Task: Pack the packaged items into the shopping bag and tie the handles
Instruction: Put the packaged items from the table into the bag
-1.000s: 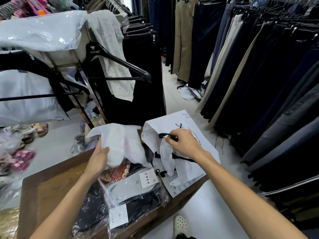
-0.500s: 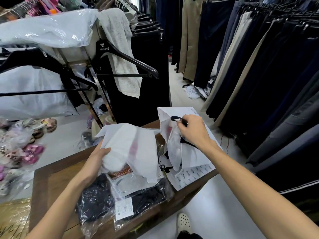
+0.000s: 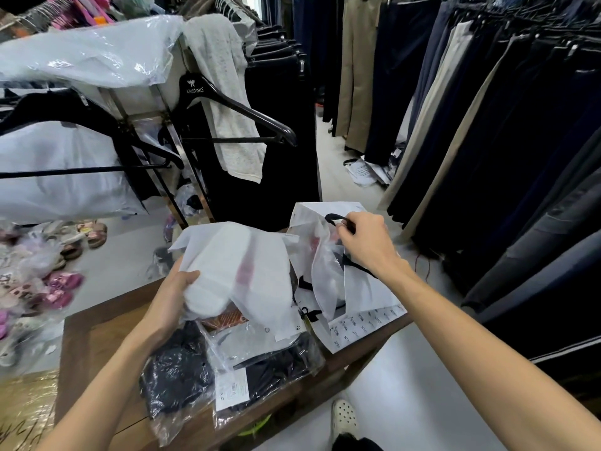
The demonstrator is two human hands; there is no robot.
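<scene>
My left hand [image 3: 169, 297] grips a white packaged item [image 3: 240, 271] in frosted plastic, held above the pile on the wooden table [image 3: 94, 336]. My right hand [image 3: 364, 242] pinches the black handle [image 3: 336, 219] of the white paper shopping bag [image 3: 361, 288], lifting its top edge at the table's right end. The bag's mouth faces the white package, a small gap apart. Under the white item lie dark clothes in clear plastic bags [image 3: 270, 369], another dark package [image 3: 177, 375] and an orange-patterned package [image 3: 224, 320].
A clothes rack with black hangers [image 3: 237, 105] and plastic-covered garments stands behind the table. Dark trousers [image 3: 487, 125] hang along the right. Slippers in bags [image 3: 48, 281] lie on the floor at left. My shoe [image 3: 343, 415] shows below the table's edge.
My right hand raised the bag by its handle so it stands more upright. My left hand lifted the white package off the pile, towards the bag.
</scene>
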